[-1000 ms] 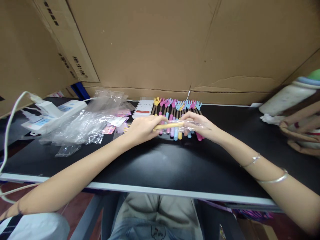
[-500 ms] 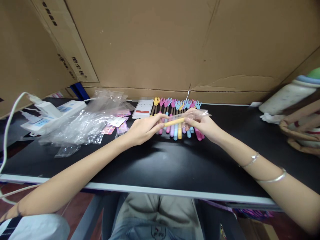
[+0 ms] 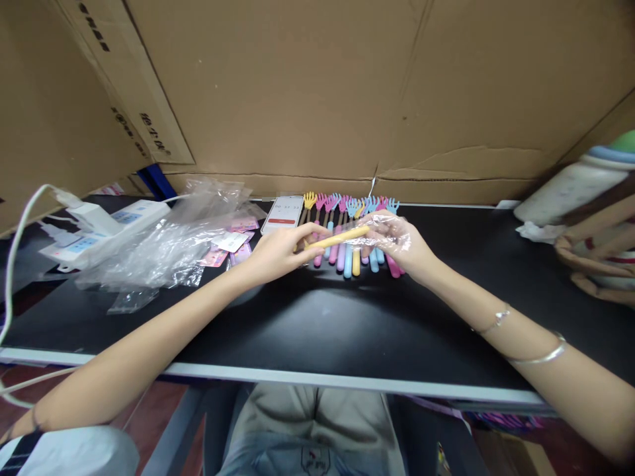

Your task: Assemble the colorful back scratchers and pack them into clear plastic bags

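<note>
Bag-loading now, apparently: gripping a slim yellow rod-shaped handle (image 3: 344, 236) in the left hand (image 3: 282, 252), pinching a clear crinkled plastic bag (image 3: 391, 229) in the right hand (image 3: 415, 250), over pastel claw-headed scratchers (image 3: 348, 260), next probably needing careful mouth-to-tip alignment.

the left hand (image 3: 280, 253) is gripping a yellow rod (image 3: 342, 237) while the right hand (image 3: 417, 254) is holding clear plastic (image 3: 391, 228) near hand-headed sticks (image 3: 348, 263).
</note>
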Demonstrator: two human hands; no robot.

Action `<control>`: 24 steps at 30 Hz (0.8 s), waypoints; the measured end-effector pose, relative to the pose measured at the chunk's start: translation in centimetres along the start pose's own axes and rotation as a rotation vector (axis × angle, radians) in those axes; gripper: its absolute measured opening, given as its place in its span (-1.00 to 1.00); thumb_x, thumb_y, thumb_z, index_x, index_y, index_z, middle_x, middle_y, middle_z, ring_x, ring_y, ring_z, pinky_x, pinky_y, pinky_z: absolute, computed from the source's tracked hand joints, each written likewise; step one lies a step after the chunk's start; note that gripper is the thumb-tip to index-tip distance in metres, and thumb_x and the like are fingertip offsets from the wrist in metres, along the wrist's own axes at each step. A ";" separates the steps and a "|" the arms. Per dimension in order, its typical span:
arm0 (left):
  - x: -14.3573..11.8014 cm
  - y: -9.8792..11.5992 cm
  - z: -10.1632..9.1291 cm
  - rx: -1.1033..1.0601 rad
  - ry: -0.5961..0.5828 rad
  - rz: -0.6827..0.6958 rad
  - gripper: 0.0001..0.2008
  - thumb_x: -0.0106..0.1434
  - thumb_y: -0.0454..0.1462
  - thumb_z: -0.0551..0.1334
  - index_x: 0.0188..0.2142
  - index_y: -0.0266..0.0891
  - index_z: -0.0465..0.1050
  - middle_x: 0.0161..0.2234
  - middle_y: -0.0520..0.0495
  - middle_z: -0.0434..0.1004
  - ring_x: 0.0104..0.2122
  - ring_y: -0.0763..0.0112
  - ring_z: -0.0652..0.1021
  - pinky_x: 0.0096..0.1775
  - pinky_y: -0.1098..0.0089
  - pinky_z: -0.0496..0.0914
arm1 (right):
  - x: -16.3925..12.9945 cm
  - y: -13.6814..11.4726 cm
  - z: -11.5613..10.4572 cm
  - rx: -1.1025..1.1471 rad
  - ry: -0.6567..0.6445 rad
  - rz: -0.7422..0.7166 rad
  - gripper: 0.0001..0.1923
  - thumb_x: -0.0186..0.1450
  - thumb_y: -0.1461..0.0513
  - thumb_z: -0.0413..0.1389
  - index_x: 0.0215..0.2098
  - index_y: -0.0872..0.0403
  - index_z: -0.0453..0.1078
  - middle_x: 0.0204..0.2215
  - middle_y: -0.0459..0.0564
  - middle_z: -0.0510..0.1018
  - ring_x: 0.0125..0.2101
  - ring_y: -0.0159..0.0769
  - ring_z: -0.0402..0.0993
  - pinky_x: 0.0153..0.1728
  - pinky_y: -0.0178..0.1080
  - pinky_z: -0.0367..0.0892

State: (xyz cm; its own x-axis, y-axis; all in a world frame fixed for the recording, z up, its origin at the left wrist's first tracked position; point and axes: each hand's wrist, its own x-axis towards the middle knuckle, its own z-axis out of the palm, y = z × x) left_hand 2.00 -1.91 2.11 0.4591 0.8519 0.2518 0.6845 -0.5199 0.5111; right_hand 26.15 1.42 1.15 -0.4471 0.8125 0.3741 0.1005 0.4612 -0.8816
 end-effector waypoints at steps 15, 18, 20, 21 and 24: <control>0.2 -0.2 0.1 -0.214 0.051 -0.111 -0.65 0.20 -0.07 0.21 -0.12 -0.25 0.44 -0.45 0.00 0.50 -0.53 0.49 0.41 -0.51 0.51 0.21 | -0.4 -0.4 0.3 0.134 -0.140 0.191 -0.43 0.15 0.15 0.22 0.09 0.02 0.19 -0.31 -0.05 0.57 -0.24 -0.25 0.53 -0.21 -0.18 0.41; 0.1 -0.1 0.2 -0.160 0.081 -0.102 -0.65 0.19 -0.07 0.21 -0.12 -0.22 0.46 -0.44 0.01 0.51 -0.51 0.47 0.42 -0.49 0.50 0.21 | -0.4 -0.5 0.7 0.138 -0.089 0.207 -0.45 0.16 0.03 0.21 0.04 0.05 0.22 -0.38 -0.06 0.57 -0.29 -0.28 0.53 -0.23 -0.19 0.42; 0.0 0.2 0.4 -0.109 0.102 -0.084 -0.67 0.18 -0.07 0.21 -0.15 -0.20 0.47 -0.44 0.02 0.52 -0.49 0.45 0.43 -0.48 0.50 0.21 | -0.4 -0.5 0.9 0.143 -0.035 0.225 -0.46 0.15 -0.03 0.21 -0.01 0.06 0.27 -0.42 -0.06 0.57 -0.36 -0.31 0.53 -0.29 -0.22 0.43; 0.0 0.3 0.4 -0.085 0.107 -0.076 -0.68 0.18 -0.06 0.21 -0.17 -0.19 0.48 -0.45 0.02 0.52 -0.49 0.44 0.44 -0.48 0.50 0.21 | -0.4 -0.4 0.9 0.153 -0.007 0.239 -0.47 0.15 -0.04 0.21 -0.04 0.07 0.29 -0.41 -0.05 0.57 -0.38 -0.32 0.53 -0.31 -0.23 0.43; 0.0 1.0 0.5 -0.025 0.091 -0.078 -0.68 0.18 -0.03 0.22 -0.20 -0.18 0.49 -0.48 0.04 0.51 -0.49 0.44 0.43 -0.48 0.50 0.17 | -0.3 -0.2 1.0 0.198 0.041 0.264 -0.54 0.14 -0.04 0.22 -0.15 0.08 0.33 -0.37 -0.02 0.58 -0.42 -0.36 0.52 -0.37 -0.27 0.44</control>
State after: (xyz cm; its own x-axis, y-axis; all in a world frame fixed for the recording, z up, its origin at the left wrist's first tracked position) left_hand 2.90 -2.45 2.21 0.3516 0.8923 0.2833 0.7011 -0.4515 0.5519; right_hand 25.38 0.68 0.94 -0.3922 0.9102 0.1331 0.0320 0.1581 -0.9869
